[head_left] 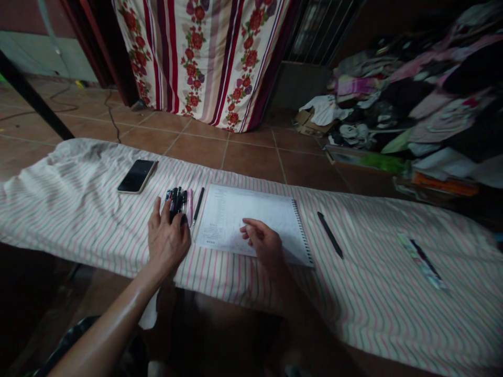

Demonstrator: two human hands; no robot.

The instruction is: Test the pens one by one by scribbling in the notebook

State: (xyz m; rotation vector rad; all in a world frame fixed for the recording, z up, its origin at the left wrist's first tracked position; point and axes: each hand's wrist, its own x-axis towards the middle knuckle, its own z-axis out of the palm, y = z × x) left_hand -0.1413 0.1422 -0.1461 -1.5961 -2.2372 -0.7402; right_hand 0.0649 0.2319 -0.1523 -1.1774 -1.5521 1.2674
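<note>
My left hand (168, 238) lies palm down with its fingers apart at the near ends of a row of dark pens (177, 195), partly covering them. It touches or hovers just over them; I cannot tell which. To their right are a pink pen (190, 204) and a slim black pen (198, 205). My right hand (263, 238) is above a spiral notebook (231, 207), forefinger stretched out, other fingers loosely bent, nothing visible in it. The notebook's page is white with faint printing at the left, and its coil is on the right.
A phone (137, 176) lies at the left on the striped cloth (369, 235). Right of the notebook are a black pen (330, 235) and a long, pale patterned packet with a dark pen (426, 264). Beyond are a floral curtain (212, 63) and a clothes heap (412, 94).
</note>
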